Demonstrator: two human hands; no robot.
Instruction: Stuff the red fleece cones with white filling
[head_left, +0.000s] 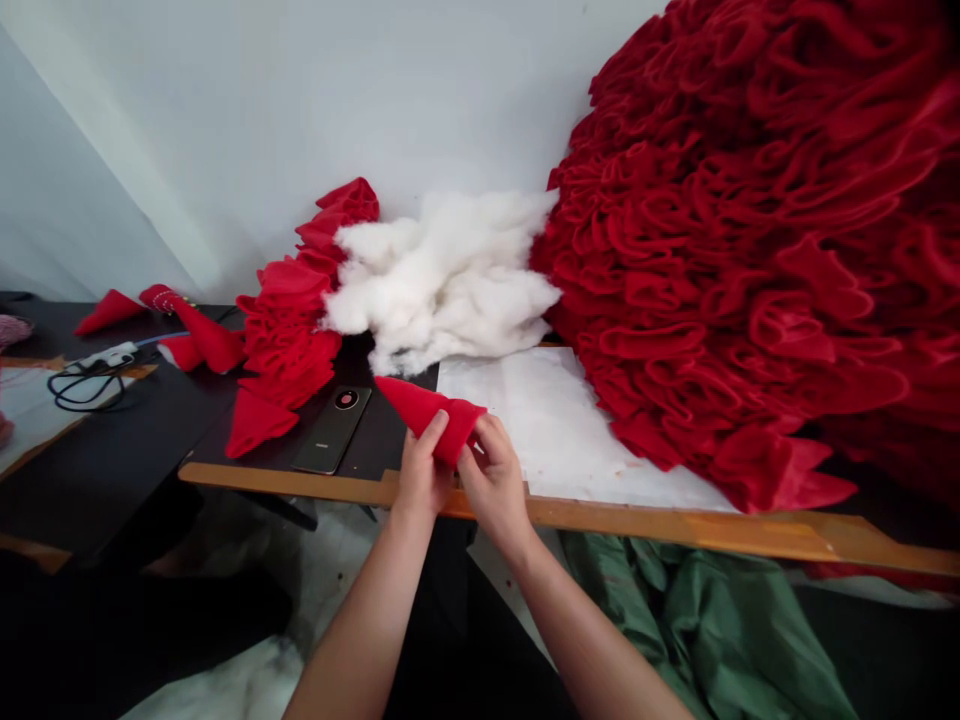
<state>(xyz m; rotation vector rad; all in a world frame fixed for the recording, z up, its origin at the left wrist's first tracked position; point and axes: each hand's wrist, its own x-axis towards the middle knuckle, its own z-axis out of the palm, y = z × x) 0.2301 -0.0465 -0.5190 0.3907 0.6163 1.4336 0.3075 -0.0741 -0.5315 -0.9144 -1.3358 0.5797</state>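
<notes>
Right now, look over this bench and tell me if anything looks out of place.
A smartphone lies back-up on the dark tabletop among red fabric cones and loose white stuffing, looking out of place beside the cone held by the left hand and right hand.

My left hand (424,470), right hand (495,487), one red felt cone (427,420).
On the desk (637,525): one phone (332,430), one stuffing heap (442,280), one paper sheet (555,430).
</notes>
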